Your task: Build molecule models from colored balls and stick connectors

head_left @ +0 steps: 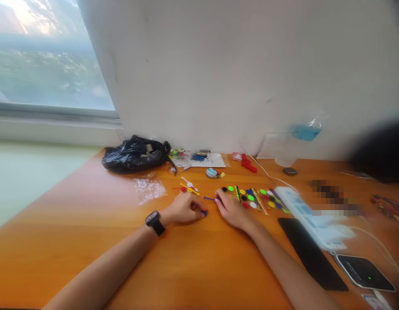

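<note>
My left hand [184,208], with a dark watch on its wrist, is closed in a pinch on a small blue disc [204,213] just above or on the tabletop. Facing it, my right hand [231,208] has its fingertips together on the end of a thin blue plastic stick [208,198] that points left. Beyond my left hand lie a yellow arrow-shaped stick [190,188], a red piece [183,189] and a white disc [189,184] on a stick. To the right of my right hand are coloured discs [242,192] and sticks [260,200] in groups.
A black plastic bag [134,154] and a clear plastic wrapper [150,189] lie at the left. Paper [217,161], a round tin-like item [211,172] and a red object [249,164] stand along the wall. A white power strip [302,211], a black slab [310,254] and a phone-like device [363,272] occupy the right.
</note>
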The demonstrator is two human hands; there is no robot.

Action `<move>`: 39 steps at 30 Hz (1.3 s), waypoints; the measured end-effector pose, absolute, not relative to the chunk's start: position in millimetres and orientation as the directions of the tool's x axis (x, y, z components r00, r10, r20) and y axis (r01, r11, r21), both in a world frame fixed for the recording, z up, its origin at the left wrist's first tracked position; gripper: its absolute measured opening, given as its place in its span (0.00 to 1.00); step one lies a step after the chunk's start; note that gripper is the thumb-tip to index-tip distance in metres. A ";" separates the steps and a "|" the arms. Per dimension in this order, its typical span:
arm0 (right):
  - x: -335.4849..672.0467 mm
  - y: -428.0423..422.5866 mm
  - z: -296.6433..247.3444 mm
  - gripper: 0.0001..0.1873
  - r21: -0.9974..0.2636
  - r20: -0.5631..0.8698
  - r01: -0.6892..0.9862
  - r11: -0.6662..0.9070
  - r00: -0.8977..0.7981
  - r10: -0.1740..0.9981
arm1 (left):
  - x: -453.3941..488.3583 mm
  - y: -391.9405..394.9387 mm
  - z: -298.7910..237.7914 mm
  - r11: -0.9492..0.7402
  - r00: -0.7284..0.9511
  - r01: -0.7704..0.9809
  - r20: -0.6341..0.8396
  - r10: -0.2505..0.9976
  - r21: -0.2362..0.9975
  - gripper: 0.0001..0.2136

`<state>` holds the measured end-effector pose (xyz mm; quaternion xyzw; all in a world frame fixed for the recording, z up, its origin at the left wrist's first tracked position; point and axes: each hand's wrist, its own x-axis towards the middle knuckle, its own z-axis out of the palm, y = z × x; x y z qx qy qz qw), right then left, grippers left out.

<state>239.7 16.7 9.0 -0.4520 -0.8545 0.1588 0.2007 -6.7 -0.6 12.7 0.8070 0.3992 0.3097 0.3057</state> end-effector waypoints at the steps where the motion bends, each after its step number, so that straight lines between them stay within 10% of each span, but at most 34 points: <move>1: 238.6 16.6 8.3 0.05 -0.454 0.205 0.706 0.543 -0.510 0.835 | -6.7 -0.3 11.8 -0.499 0.511 0.456 0.242 0.825 0.737 0.04; 15: 240.9 25.6 1.2 0.06 -0.781 0.237 0.483 0.396 -0.357 0.904 | -6.4 -1.1 1.7 -0.563 0.556 0.414 0.291 0.778 0.715 0.06; 26: 223.8 9.0 8.2 0.17 -0.970 0.052 0.175 0.170 -0.535 0.843 | 0.2 -10.6 8.0 -0.488 0.215 0.511 0.445 0.869 0.707 0.12; 39: 215.2 8.6 2.7 0.23 -0.993 0.007 0.098 0.063 -0.493 0.870 | -1.8 -2.3 -3.3 -0.457 0.319 0.358 0.353 0.879 0.814 0.09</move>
